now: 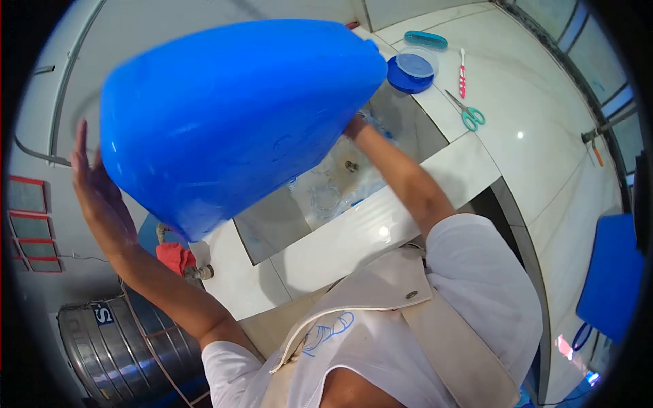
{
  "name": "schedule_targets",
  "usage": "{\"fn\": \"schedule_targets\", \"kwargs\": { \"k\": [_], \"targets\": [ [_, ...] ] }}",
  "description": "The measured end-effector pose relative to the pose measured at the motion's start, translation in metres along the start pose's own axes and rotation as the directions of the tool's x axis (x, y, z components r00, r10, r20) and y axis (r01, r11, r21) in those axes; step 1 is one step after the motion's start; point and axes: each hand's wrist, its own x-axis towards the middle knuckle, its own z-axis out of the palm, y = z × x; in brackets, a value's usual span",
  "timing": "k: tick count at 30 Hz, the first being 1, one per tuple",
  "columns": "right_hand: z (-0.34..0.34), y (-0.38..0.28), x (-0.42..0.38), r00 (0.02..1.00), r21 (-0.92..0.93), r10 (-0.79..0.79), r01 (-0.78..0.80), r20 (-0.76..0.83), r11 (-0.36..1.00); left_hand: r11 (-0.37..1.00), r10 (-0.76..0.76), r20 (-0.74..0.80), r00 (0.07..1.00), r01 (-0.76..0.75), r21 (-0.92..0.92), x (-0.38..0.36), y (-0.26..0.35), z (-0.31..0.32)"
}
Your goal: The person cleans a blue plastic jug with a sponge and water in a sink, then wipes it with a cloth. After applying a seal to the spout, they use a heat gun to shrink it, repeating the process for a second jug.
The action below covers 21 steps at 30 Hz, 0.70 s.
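Observation:
A large blue plastic jerrycan [238, 115] is tilted on its side above the sink [275, 228], with its narrow end and small spout toward the right. My left hand [98, 177] braces its broad left end, palm against the plastic and fingers pointing up. My right hand [355, 127] reaches under the right end and supports it there; the jerrycan hides most of those fingers. Below, water and clear plastic lie in the basin around the drain [352, 166].
On the white tiled counter [530, 136] are a blue round container [410, 83], a teal brush [426, 39], a red-and-white toothbrush [462, 75] and teal-handled scissors [469, 115]. A red cloth [175, 257] hangs by a tap at left, above a steel tank [112, 347].

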Motion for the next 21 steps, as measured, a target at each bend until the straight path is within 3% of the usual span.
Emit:
{"fn": "schedule_targets", "kwargs": {
  "k": [1, 2, 3, 4, 5, 6, 8, 9, 11, 12, 13, 15, 17, 19, 21],
  "targets": [
    [0.012, -0.028, -0.006, 0.994, -0.215, 0.008, -0.031, -0.107, 0.976, 0.987, -0.107, 0.007, 0.994, 0.107, -0.121, -0.005, -0.02, -0.02],
    [0.022, -0.06, -0.011, 0.978, -0.421, -0.015, -0.076, -0.208, 0.904, 0.983, -0.186, -0.051, 0.981, 0.185, -0.021, -0.01, -0.046, -0.038],
    [0.015, -0.075, -0.002, 0.981, -0.432, -0.013, -0.074, -0.195, 0.899, 0.96, -0.26, -0.116, 0.959, 0.269, 0.073, -0.015, -0.073, -0.051],
    [0.009, -0.093, 0.016, 0.97, -0.72, -0.035, -0.154, -0.24, 0.677, 0.944, -0.275, -0.155, 0.949, 0.297, 0.144, -0.017, -0.099, -0.055],
    [0.009, -0.102, 0.03, 0.96, -0.905, -0.075, -0.226, -0.269, 0.36, 0.92, -0.29, -0.196, 0.937, 0.329, 0.212, -0.019, -0.118, -0.057],
    [0.028, -0.103, 0.032, 0.964, -0.913, -0.068, -0.218, -0.255, 0.344, 0.933, -0.265, -0.16, 0.951, 0.294, 0.206, -0.021, -0.123, -0.045],
    [0.09, -0.092, 0.022, 0.954, -0.965, -0.295, -0.032, 0.048, -0.259, 0.949, -0.223, -0.049, 0.974, 0.228, 0.219, -0.017, -0.136, -0.007],
    [0.107, -0.076, 0.02, 0.945, -0.916, -0.294, 0.016, 0.145, -0.4, 0.952, -0.205, 0.028, 0.978, 0.193, 0.236, -0.011, -0.149, 0.014],
    [0.119, -0.042, 0.018, 0.889, -0.845, -0.212, 0.278, 0.407, -0.457, 0.868, -0.171, 0.22, 0.96, 0.041, 0.496, -0.005, -0.176, 0.058],
    [0.116, -0.027, 0.019, 0.841, -0.763, -0.163, 0.365, 0.516, -0.533, 0.804, -0.248, 0.29, 0.924, 0.029, 0.594, -0.007, -0.169, 0.08],
    [0.114, -0.014, 0.02, 0.784, -0.668, -0.102, 0.444, 0.612, -0.597, 0.807, -0.267, 0.39, 0.881, -0.016, 0.59, -0.008, -0.19, 0.097],
    [0.115, -0.007, 0.011, 0.773, -0.621, -0.026, 0.489, 0.634, -0.612, 0.784, -0.297, 0.486, 0.822, -0.08, 0.616, -0.013, -0.22, 0.128],
    [0.112, -0.011, 0.012, 0.759, -0.566, 0.057, 0.532, 0.649, -0.63, 0.837, -0.29, 0.402, 0.868, 0.026, 0.547, -0.025, -0.247, 0.152],
    [0.107, -0.019, 0.015, 0.853, -0.59, 0.248, 0.502, 0.459, -0.633, 0.836, -0.295, 0.349, 0.889, 0.064, 0.545, -0.035, -0.247, 0.161],
    [0.102, -0.036, 0.039, 0.824, -0.672, 0.414, 0.559, 0.386, -0.486, 0.831, -0.305, 0.298, 0.905, 0.1, 0.547, -0.038, -0.247, 0.163]
  ]
}}
